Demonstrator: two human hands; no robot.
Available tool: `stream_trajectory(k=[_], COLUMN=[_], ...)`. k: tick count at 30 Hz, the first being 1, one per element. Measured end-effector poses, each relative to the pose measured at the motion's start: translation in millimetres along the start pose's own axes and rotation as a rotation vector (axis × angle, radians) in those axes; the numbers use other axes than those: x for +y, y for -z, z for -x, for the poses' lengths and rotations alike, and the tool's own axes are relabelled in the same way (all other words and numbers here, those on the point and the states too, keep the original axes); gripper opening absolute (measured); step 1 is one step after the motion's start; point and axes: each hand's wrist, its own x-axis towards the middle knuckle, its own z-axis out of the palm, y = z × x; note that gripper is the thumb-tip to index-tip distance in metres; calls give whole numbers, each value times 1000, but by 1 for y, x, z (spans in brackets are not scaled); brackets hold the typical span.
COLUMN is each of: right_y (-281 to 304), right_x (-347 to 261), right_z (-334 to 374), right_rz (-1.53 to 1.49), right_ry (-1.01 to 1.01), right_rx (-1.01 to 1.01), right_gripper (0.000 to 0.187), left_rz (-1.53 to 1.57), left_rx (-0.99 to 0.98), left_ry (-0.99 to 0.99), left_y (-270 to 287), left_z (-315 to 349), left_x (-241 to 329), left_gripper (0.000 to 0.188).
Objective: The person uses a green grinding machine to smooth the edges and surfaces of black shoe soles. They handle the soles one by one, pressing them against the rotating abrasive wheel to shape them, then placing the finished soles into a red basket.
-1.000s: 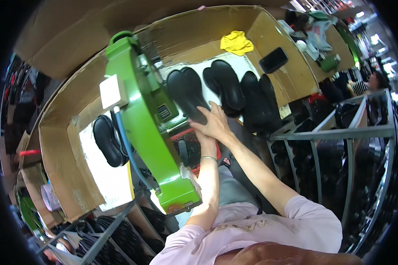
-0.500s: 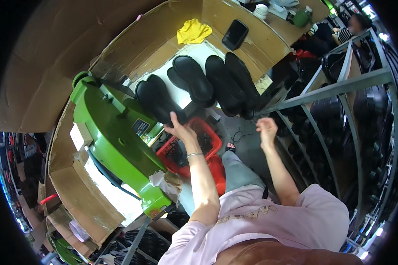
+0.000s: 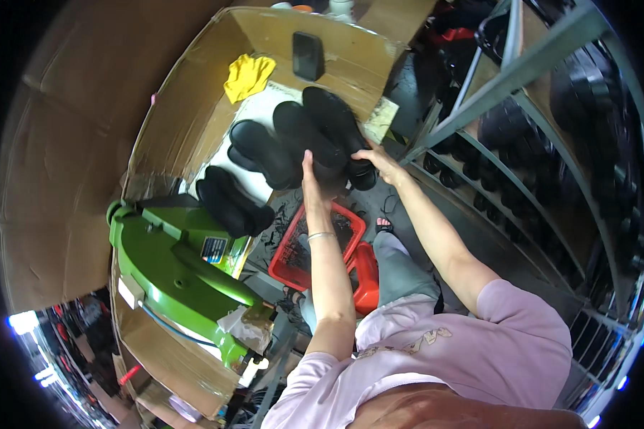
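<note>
Several black shoe soles lie side by side on a white surface in a cardboard-walled work area. My left hand is beside the near end of a long sole, its fingers stretched out straight. Against the near end of the rightmost sole is my right hand. Its thumb lies over that sole's edge, and the other fingers are partly hidden. Left of these lie a stacked pair of soles and another pair close to a green machine.
A red basket with black scraps stands below the soles. A yellow cloth and a dark phone-like slab are by the back cardboard wall. On my right rises a metal rack loaded with black items.
My right hand has moved in to the rightmost sole. My left hand has left the leftmost pair and shifted right. The whole view has turned with my head.
</note>
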Motion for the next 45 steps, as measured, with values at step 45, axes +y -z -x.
stream_trajectory(k=[45], right_y=[501], right_x=[65], right_z=[467], right_rz=[-613], right_ry=[352], right_rx=[1299], right_gripper=[77], left_rz=[-625], left_rx=[-883], left_ry=[929], left_y=[-464], left_z=[47], left_x=[-490], left_gripper=[87])
